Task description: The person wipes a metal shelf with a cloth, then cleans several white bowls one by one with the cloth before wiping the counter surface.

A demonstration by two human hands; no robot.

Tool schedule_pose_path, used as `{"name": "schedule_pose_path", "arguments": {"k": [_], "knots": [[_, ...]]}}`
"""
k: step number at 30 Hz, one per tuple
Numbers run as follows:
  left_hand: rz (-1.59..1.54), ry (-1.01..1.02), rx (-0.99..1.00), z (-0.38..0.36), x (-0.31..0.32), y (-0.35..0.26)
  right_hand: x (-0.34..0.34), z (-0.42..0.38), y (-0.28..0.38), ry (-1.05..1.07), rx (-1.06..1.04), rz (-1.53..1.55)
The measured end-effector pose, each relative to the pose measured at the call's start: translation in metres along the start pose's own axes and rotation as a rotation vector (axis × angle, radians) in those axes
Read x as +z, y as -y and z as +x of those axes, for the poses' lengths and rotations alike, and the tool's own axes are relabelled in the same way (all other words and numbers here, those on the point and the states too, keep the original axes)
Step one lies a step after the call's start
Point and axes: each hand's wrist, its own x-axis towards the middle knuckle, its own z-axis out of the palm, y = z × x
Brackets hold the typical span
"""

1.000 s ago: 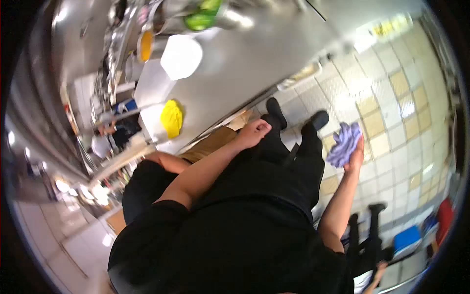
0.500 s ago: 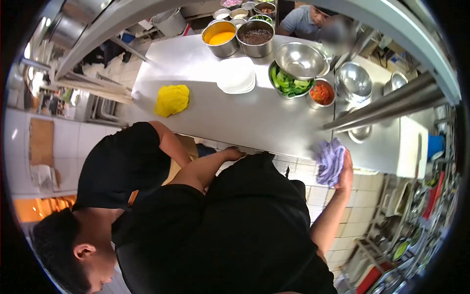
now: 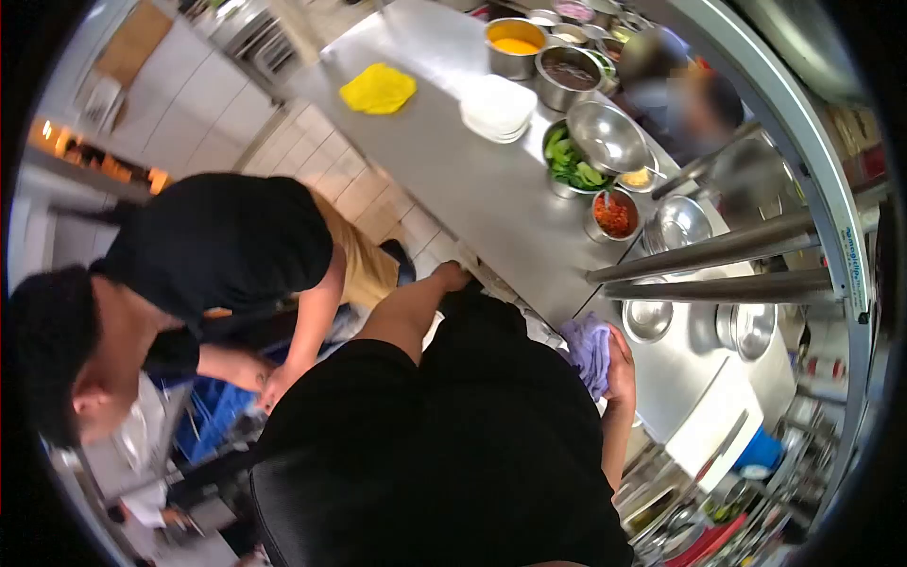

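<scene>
My right hand grips a crumpled purple cloth beside the near edge of the steel table. Small in view, my left hand is by the front of my black clothing, close to the table edge. Its fingers look curled in, and whatever they may hold is hidden. Across the table from my right hand are a pot of chopped red food, a bowl of green vegetables and a steel bowl tilted over the greens.
A co-worker in black bends at my left. On the table lie a yellow cloth and stacked white plates, with sauce pots behind. Metal posts cross the right side, near a white board.
My view has turned, so the table now runs diagonally. The purple cloth in my right hand is closer to my body. The co-worker's hands have come into view.
</scene>
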Motion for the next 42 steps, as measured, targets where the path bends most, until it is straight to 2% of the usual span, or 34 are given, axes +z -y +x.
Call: {"name": "schedule_pose_path", "arguments": {"k": [1, 3, 4, 6, 9, 11, 13, 16, 19, 20, 23, 28, 32, 35, 37, 38, 39, 41, 42], "knots": [[-0.034, 0.049, 0.016, -0.041, -0.014, -0.034, -0.011, -0.004, 0.004, 0.022, 0.024, -0.023], [-0.076, -0.397, 0.362, -0.013, 0.069, -0.020, -0.031, -0.008, 0.007, 0.106, 0.049, -0.044], [-0.100, -0.414, 0.324, -0.023, 0.076, -0.030, -0.040, -0.008, 0.007, 0.115, 0.082, -0.027], [-0.227, -0.182, -0.032, -0.049, 0.075, -0.060, -0.051, -0.014, 0.010, 0.145, 0.113, -0.033], [-0.377, -0.113, -0.197, -0.065, 0.087, -0.073, -0.054, -0.026, 0.020, 0.158, 0.115, -0.148], [-0.406, -0.157, -0.221, -0.061, 0.102, -0.063, -0.056, -0.029, 0.019, 0.187, 0.148, -0.157], [-0.429, -0.337, -0.182, -0.058, 0.121, -0.056, -0.059, -0.032, 0.018, 0.181, 0.181, -0.162], [-0.500, -0.378, -0.232, -0.080, 0.134, -0.051, -0.073, -0.036, 0.015, 0.276, 0.099, -0.301], [-0.429, -0.300, -0.272, -0.088, 0.170, -0.028, -0.069, -0.042, 0.022, 0.265, 0.124, -0.222], [-0.438, -0.219, -0.304, -0.101, 0.172, -0.025, -0.069, -0.039, 0.022, 0.278, 0.135, -0.203], [-0.466, -0.181, -0.354, -0.134, 0.192, -0.010, -0.077, -0.024, 0.017, 0.319, 0.127, -0.270], [-0.625, -0.174, -0.517, -0.168, 0.221, 0.024, -0.056, -0.002, 0.018, 0.391, 0.128, -0.420], [-0.686, -0.308, -0.551, -0.166, 0.250, 0.062, -0.035, 0.018, 0.009, 0.444, 0.041, -0.561], [-0.797, -0.310, -0.581, -0.174, 0.234, 0.084, -0.013, 0.029, 0.004, 0.463, 0.091, -0.589], [-0.827, -0.487, -0.594, -0.164, 0.241, 0.104, 0.022, 0.024, 0.002, 0.457, 0.108, -0.594], [-1.094, -0.334, -0.637, -0.172, 0.225, 0.112, 0.043, 0.020, 0.001, 0.450, 0.118, -0.573], [-1.120, -0.321, -0.651, -0.175, 0.221, 0.119, 0.064, 0.017, 0.000, 0.457, 0.137, -0.598], [-1.144, -0.482, -0.696, -0.179, 0.218, 0.138, 0.110, 0.015, -0.009, 0.510, 0.179, -0.604], [-1.178, -0.474, -0.719, -0.181, 0.218, 0.148, 0.127, 0.020, -0.018, 0.532, 0.177, -0.630]]}}
